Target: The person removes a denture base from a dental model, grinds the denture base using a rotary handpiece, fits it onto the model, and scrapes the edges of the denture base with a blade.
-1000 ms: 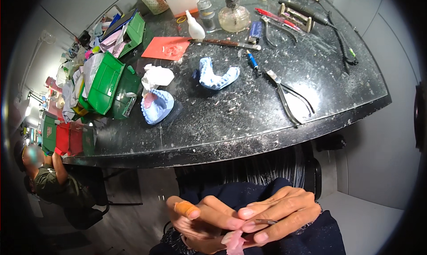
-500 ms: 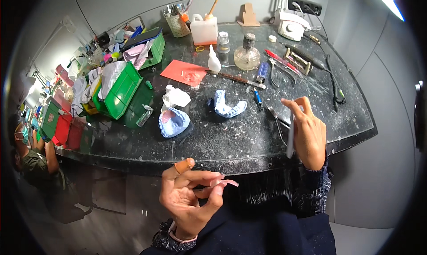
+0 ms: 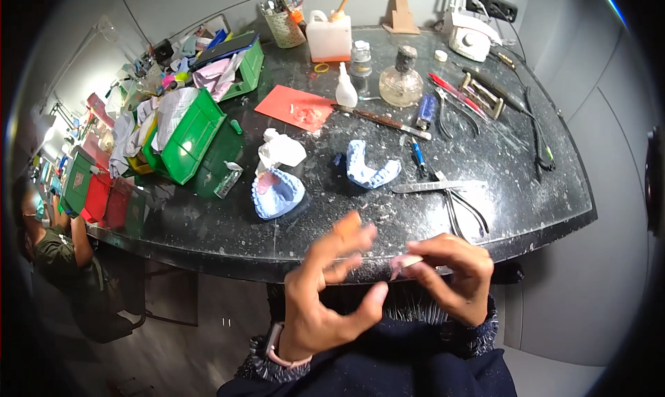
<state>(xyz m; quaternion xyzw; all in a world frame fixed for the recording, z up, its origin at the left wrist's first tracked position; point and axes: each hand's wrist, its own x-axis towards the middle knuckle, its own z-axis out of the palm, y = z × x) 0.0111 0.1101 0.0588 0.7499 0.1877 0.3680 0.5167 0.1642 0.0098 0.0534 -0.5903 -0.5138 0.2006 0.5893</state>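
My right hand (image 3: 454,276) pinches a small pink denture piece (image 3: 400,264) with a whitish part between thumb and fingertips, just off the bench's front edge. To its left, my left hand (image 3: 329,286) is open, thumb and fingers apart, holding nothing; an orange cover wraps one finger. Beyond the hands, a flat grey strip-shaped tool (image 3: 436,186) lies across the pliers (image 3: 454,210). Two blue dental casts rest on the bench: a horseshoe-shaped one (image 3: 373,170) and, farther left, a palate-shaped one (image 3: 280,200) with a pink patch.
Behind the casts are crumpled white tissue (image 3: 282,150), a red sheet (image 3: 287,106), a white dropper bottle (image 3: 346,89), a brown-handled knife (image 3: 377,120) and a glass burner (image 3: 400,82). Green bins (image 3: 190,141) stand left. Another person (image 3: 59,245) sits at far left.
The denture piece has passed from my left hand to my right. My right hand has let go of the grey strip-shaped tool, which now lies on the bench; my left hand has opened.
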